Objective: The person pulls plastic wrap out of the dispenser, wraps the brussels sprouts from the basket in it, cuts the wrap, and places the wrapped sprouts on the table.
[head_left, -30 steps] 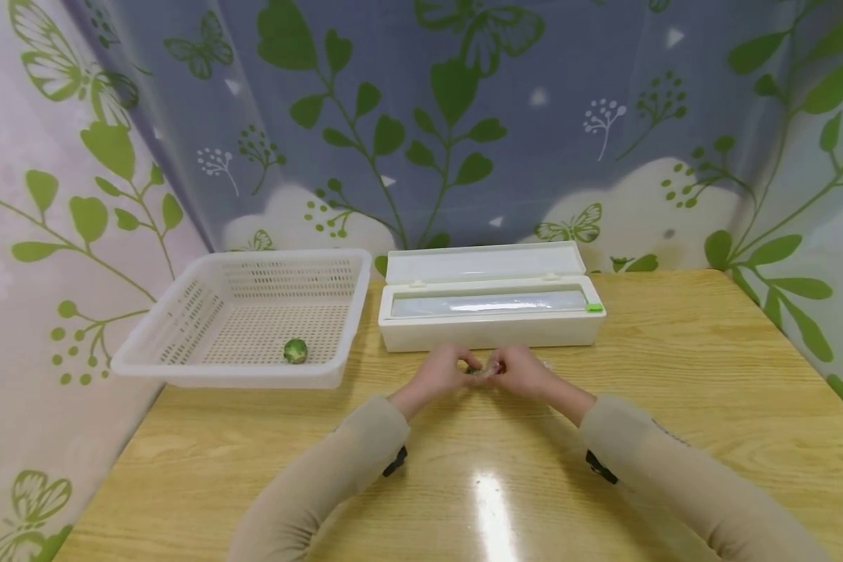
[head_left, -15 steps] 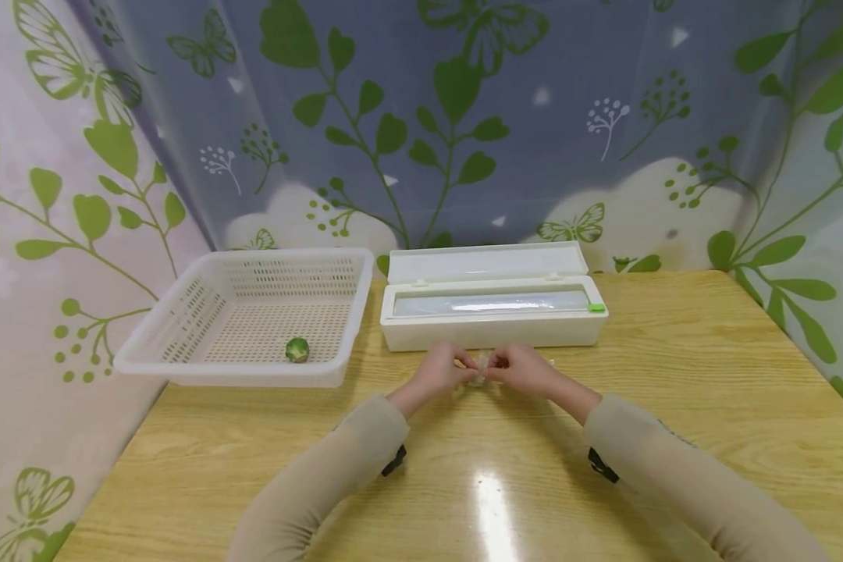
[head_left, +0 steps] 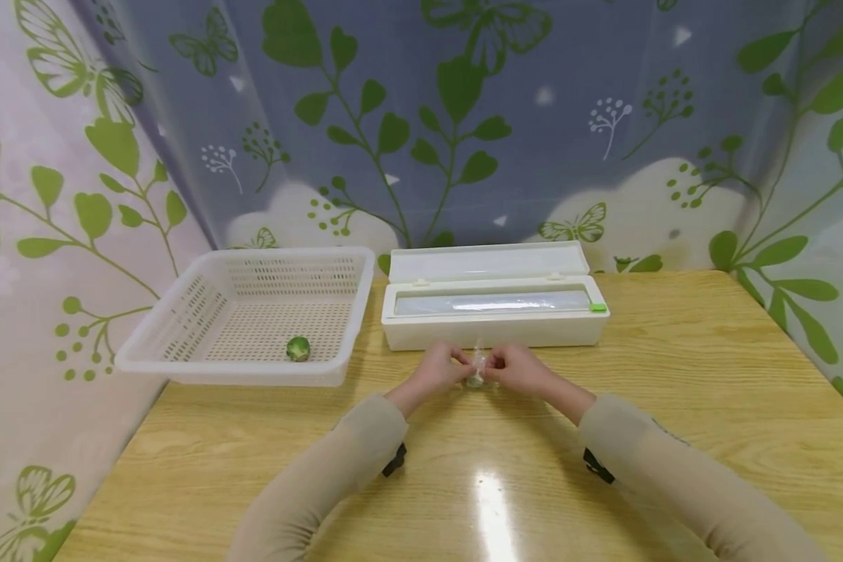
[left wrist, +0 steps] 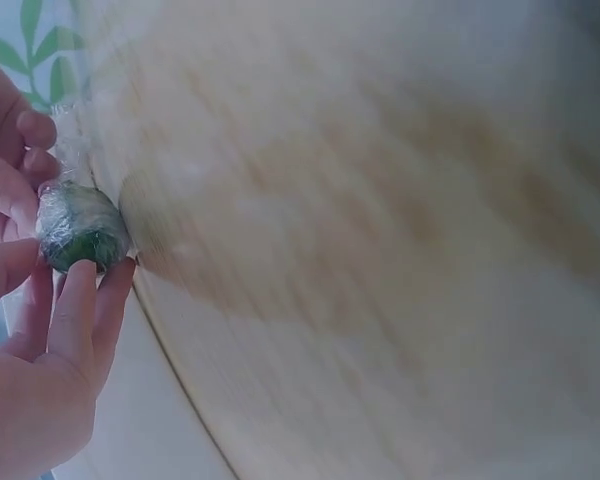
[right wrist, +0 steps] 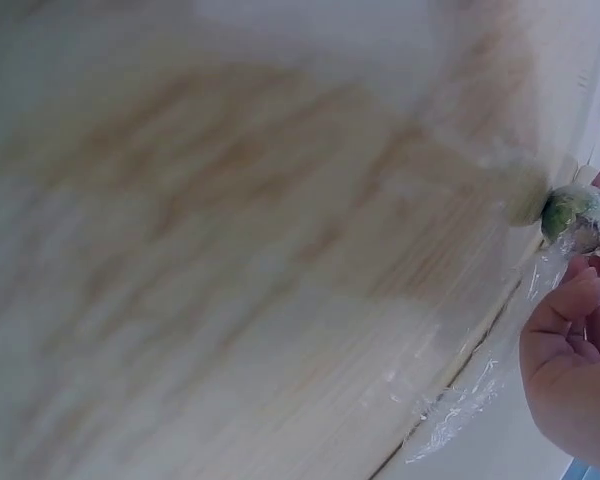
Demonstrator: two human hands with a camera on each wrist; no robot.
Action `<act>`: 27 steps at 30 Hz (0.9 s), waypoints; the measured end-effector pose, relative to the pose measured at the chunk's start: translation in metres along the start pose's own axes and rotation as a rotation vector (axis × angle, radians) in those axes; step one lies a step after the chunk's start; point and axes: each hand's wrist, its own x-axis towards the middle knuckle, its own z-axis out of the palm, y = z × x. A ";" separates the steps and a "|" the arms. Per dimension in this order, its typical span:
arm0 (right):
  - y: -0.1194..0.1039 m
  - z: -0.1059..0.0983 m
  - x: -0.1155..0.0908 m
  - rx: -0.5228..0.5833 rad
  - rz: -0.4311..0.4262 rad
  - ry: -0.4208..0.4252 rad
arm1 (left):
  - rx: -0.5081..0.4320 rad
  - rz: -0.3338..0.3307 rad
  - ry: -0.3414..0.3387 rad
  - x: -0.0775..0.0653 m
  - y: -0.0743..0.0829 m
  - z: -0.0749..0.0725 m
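Note:
A small Brussels sprout (left wrist: 80, 228) in clear plastic wrap is between my two hands, just in front of the white box. My left hand (head_left: 439, 368) has its thumb and fingers round the wrapped sprout, as the left wrist view shows. Beside it, my right hand (head_left: 523, 370) pinches the cling film (right wrist: 460, 410) at the sprout's side with thumb and curled fingers. A loose tail of film trails from this hand in the right wrist view. A twist of film sticks up between the fingertips in the head view.
A white perforated basket (head_left: 232, 368) at the left holds another Brussels sprout (head_left: 298, 349). Behind my hands, a white cling film dispenser (head_left: 495, 332) has its lid (head_left: 488, 261) raised, a film roll inside and a green slider (head_left: 598, 307). A patterned curtain hangs behind the wooden table (head_left: 674, 375).
Both hands stay in nearly the same place while their fingers shift on the film. The film now stands up in a twist between them, with the wrapped sprout showing below.

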 end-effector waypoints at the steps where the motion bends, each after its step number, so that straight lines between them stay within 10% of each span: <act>1: 0.000 0.000 0.000 0.011 0.015 -0.002 | -0.011 -0.016 -0.002 0.000 0.001 0.000; 27: -0.005 0.003 -0.004 0.093 0.045 -0.109 | -0.008 -0.024 -0.057 -0.004 0.002 -0.004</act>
